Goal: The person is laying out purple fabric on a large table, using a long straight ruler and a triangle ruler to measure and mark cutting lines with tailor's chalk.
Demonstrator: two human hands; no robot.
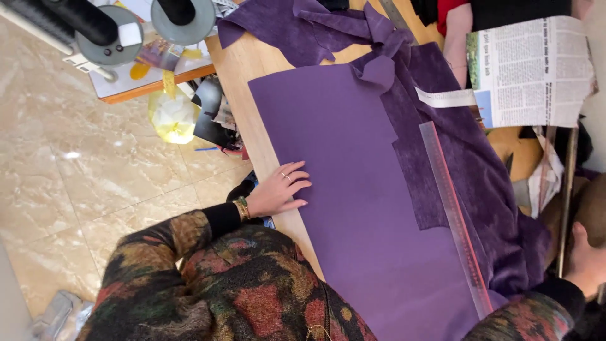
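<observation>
Sleeve (208, 284) nearest; cloth (353, 189) pinned flat.
L hand (278, 189) was spread open on cloth, holding nothing; R hand's grip couldn't be told.

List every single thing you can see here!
Smooth cloth: one, purple, flat on the table.
Fuzzy cloth: one, darker purple, bunched along the far side.
Ruler: one, clear, lying on the cloth.
Table: one, light wood.
Newspaper: one, far side of the table.
Spools: two, black on grey discs, by the floor.
Bag: one, yellow, on the floor.
Left hand: one, flat on the smooth cloth's edge, rings, gold bracelet.
Right hand: hidden.
</observation>
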